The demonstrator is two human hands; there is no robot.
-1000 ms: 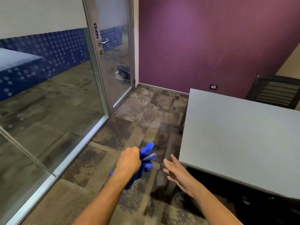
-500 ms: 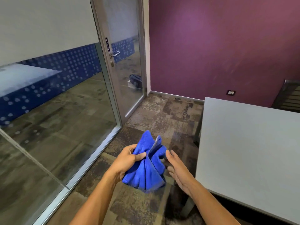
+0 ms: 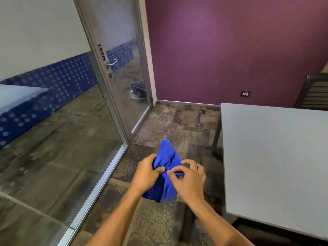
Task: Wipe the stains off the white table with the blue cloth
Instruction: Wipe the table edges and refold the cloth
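Both hands have closed in on the crumpled blue microfibre cloth (image 3: 166, 174), where half a second ago only the left gripped it and the right hovered flat beside it. Now the left hand (image 3: 146, 173) holds the cloth's left side with fingers (image 3: 159, 169) curled into the fabric, and the right hand (image 3: 188, 178) pinches a fold near the middle between thumb and forefinger. The cloth hangs in the air above the patterned brown carpet (image 3: 177, 125), bunched, its long axis running roughly away from the person with a peak pointing forward (probably being folded into a pad). The flat white table surface (image 3: 275, 157) lies to the right of the hands, well apart from the cloth, so the right hand is the nearer one for carrying it across. No stains are visible on the surface from here. Behind stand a glass door (image 3: 122, 82) and purple wall (image 3: 230, 47).
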